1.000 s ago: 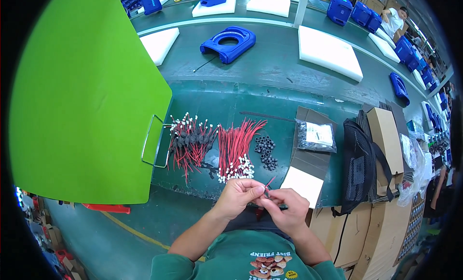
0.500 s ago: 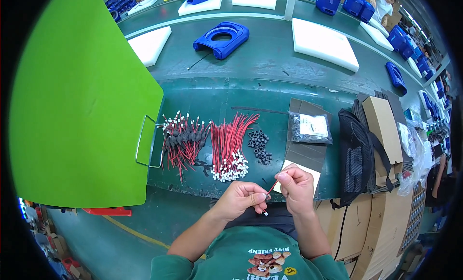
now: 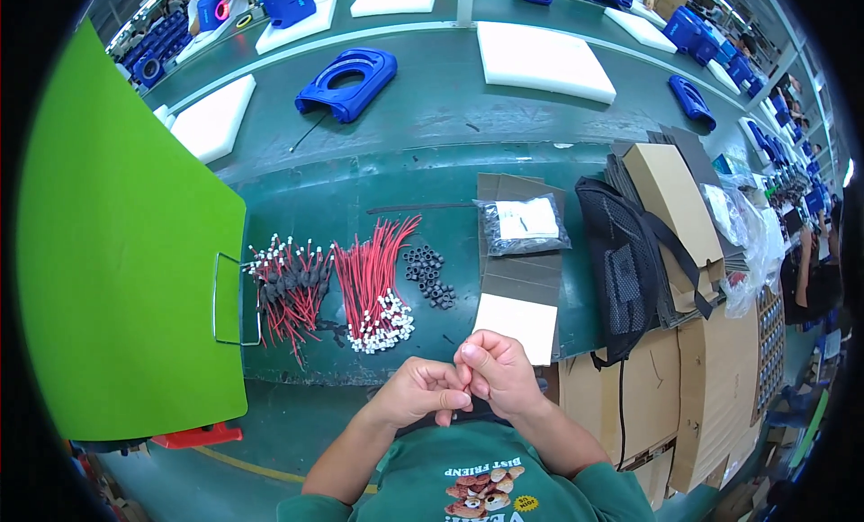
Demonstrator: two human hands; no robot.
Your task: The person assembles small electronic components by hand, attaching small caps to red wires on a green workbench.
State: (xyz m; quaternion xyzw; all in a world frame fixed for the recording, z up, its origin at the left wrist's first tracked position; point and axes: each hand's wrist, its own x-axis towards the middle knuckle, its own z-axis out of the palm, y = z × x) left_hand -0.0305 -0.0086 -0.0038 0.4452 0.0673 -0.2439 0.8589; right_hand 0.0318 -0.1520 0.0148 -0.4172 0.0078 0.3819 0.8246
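My left hand (image 3: 423, 394) and my right hand (image 3: 500, 374) meet at the near edge of the bench, fingertips pinched together. Between them runs a thin red wire, now almost wholly covered by the fingers; its white connector is out of sight. To the left of my hands lies a bundle of red wires (image 3: 367, 283) with white connectors at its near end. Further left is a heap of red wires with black sleeves (image 3: 292, 283). Small black rubber rings (image 3: 428, 274) are scattered right of the bundle.
A green panel (image 3: 135, 252) with a metal handle (image 3: 215, 297) stands at left. Dark cardboard sheets (image 3: 517, 279) carry a bag of black parts (image 3: 524, 225) and a pale sheet (image 3: 517, 324). A black mesh bag (image 3: 616, 261) and cartons (image 3: 720, 369) are at right; a blue housing (image 3: 349, 83) lies beyond.
My hands have drawn closer together until the fingertips touch, covering the red wire that stretched between them. The view has shifted to the right, so the bench things sit further left.
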